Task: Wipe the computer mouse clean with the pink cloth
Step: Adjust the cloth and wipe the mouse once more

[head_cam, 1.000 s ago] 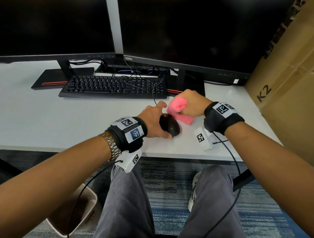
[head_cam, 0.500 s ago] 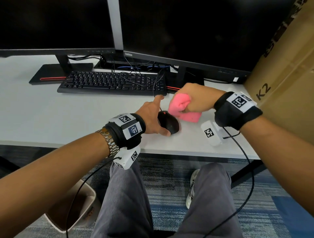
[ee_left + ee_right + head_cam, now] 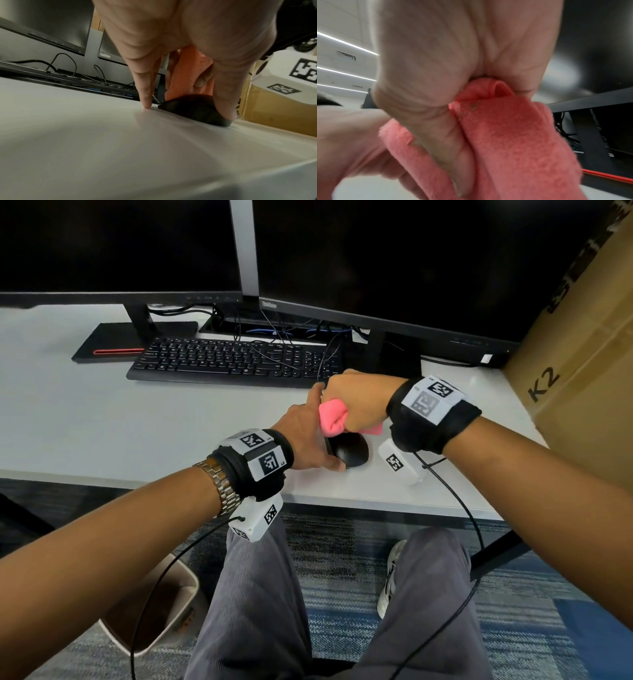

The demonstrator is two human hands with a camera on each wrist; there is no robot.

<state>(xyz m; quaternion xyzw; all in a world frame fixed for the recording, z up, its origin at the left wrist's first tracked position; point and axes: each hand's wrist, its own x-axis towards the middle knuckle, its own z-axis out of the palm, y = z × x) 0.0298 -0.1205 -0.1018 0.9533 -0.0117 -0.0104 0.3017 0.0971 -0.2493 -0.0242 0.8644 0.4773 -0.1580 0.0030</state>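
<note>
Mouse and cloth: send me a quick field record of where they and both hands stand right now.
mouse: black, on the desk
pink cloth: bunched, pressed on the mouse's front top
right hand: grips the cloth in a fist
left hand: thumb on mouse's rear, straight finger touching desk
behind: keyboard

Right hand [image 3: 356, 402] clenches the pink cloth [image 3: 334, 421] just beside the left hand [image 3: 305, 440], whose straight fingers [image 3: 145, 92] apparently brace downward.
</note>
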